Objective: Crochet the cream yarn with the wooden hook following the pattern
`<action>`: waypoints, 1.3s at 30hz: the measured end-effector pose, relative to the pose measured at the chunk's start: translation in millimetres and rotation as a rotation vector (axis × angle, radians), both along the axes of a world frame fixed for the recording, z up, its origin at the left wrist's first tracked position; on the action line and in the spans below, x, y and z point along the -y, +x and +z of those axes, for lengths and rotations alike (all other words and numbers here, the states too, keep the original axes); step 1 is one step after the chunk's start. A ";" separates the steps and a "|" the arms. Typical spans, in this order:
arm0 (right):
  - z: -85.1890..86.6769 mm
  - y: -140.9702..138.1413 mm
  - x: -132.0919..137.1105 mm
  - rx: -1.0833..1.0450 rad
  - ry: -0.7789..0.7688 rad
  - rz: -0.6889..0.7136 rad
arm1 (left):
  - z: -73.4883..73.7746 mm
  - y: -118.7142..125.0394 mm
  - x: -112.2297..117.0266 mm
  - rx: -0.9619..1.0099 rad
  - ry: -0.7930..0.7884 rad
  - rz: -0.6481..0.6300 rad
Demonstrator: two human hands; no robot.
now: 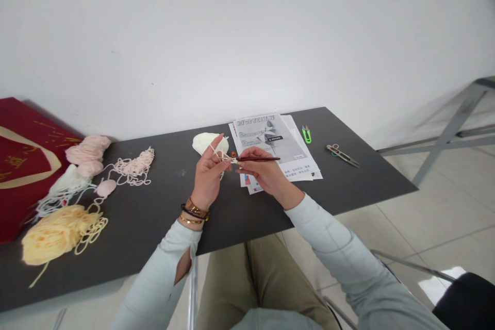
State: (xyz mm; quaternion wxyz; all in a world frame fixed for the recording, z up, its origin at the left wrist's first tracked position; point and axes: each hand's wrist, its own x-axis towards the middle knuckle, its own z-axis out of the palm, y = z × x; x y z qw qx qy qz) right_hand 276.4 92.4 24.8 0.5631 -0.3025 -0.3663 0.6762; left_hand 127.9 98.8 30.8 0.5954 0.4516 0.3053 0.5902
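Note:
My left hand (209, 172) pinches a small piece of white crochet work (234, 161), its index finger raised with a strand of white yarn looped over it. A dark reddish-brown crochet hook (263, 158) is gripped in my right hand (261, 167), its tip meeting the white work between both hands. Just behind the left hand lies a ball of white yarn (204, 141). A tiny orange item (233, 154) shows beside the fingertips; I cannot make out what it is. The fingers partly hide the stitches.
Printed sheets (286, 149) lie under and behind my right hand. Green thread snips (306, 134) and metal scissors (342, 155) rest to the right. Leftward are pink yarn (88, 154), loose pink strands (135, 167), yellow yarn (58, 234) and a red bag (23, 165). A wall stands behind the dark table (162, 237).

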 end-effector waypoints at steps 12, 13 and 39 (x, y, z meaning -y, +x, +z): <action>0.2 0.6 -2.6 0.022 -0.019 -0.058 | -4.1 -2.3 -5.7 0.070 -0.039 0.293; 0.5 0.8 -2.6 0.019 -0.024 -0.056 | -4.7 -2.5 -6.0 0.046 -0.040 0.321; -4.0 1.8 -1.8 0.055 0.047 0.032 | 1.2 -6.4 -3.8 -0.135 -0.023 -0.172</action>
